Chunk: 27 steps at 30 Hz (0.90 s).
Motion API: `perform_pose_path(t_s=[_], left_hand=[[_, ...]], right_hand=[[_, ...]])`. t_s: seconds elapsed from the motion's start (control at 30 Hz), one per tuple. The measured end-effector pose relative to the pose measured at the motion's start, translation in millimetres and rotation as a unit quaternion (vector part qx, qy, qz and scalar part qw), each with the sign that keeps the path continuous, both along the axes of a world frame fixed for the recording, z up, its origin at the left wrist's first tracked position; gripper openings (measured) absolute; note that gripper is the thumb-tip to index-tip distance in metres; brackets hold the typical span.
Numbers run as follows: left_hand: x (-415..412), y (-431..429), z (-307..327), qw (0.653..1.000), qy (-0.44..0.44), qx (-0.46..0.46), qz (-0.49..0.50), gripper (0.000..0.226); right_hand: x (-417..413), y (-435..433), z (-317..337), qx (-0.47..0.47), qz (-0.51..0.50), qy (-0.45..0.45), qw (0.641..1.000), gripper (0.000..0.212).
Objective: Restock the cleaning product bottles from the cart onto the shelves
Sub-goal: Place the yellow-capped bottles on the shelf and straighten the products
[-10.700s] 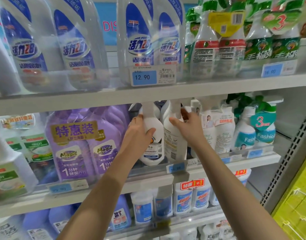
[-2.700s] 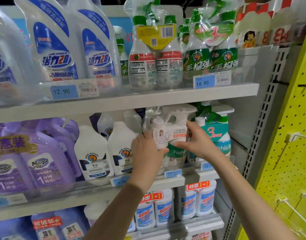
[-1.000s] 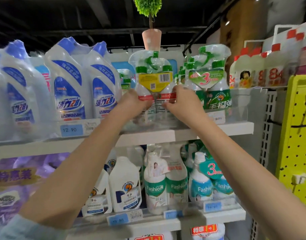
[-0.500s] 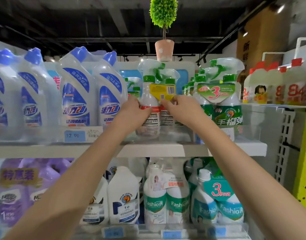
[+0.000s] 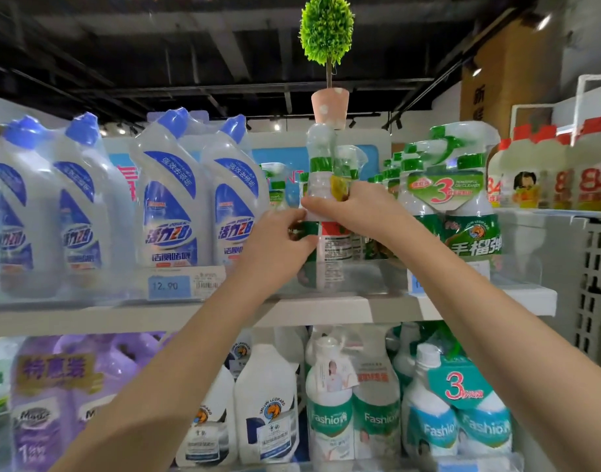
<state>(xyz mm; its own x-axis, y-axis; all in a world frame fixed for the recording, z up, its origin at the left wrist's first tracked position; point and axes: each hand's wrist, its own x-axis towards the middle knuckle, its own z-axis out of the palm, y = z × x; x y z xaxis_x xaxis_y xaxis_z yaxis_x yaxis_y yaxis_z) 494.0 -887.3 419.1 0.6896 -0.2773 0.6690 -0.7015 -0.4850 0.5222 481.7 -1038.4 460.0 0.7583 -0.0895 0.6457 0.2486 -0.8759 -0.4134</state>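
A shrink-wrapped twin pack of green-capped spray bottles (image 5: pixel 329 247) with a yellow tag stands on the upper shelf (image 5: pixel 326 310), turned partly sideways and blurred. My left hand (image 5: pixel 278 243) grips its left side at label height. My right hand (image 5: pixel 353 212) wraps over the pack's shoulder from the right, fingers curled across the front. The pack's lower part sits behind the shelf's clear front rail. The cart is out of view.
Blue-capped toilet cleaner bottles (image 5: pixel 169 206) stand to the left, a green "3" promo spray pack (image 5: pixel 452 206) to the right. A small potted topiary (image 5: pixel 328 63) stands on top of the unit. White and Fashion-labelled bottles (image 5: pixel 329 403) fill the shelf below.
The twin pack has been rotated, its yellow tag now facing partly away. My right hand moved higher and across the pack's front. The camera tilted up a little.
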Motion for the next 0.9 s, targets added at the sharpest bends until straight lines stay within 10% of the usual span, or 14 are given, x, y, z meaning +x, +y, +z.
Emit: perform_pose_path(t_s=[0.9], left_hand=[[7.7, 1.1, 20.4, 0.993, -0.062, -0.035, -0.092, 0.050]], right_hand=[[3.8, 26.5, 46.2, -0.025, -0.206, -0.179, 0.962, 0.039]])
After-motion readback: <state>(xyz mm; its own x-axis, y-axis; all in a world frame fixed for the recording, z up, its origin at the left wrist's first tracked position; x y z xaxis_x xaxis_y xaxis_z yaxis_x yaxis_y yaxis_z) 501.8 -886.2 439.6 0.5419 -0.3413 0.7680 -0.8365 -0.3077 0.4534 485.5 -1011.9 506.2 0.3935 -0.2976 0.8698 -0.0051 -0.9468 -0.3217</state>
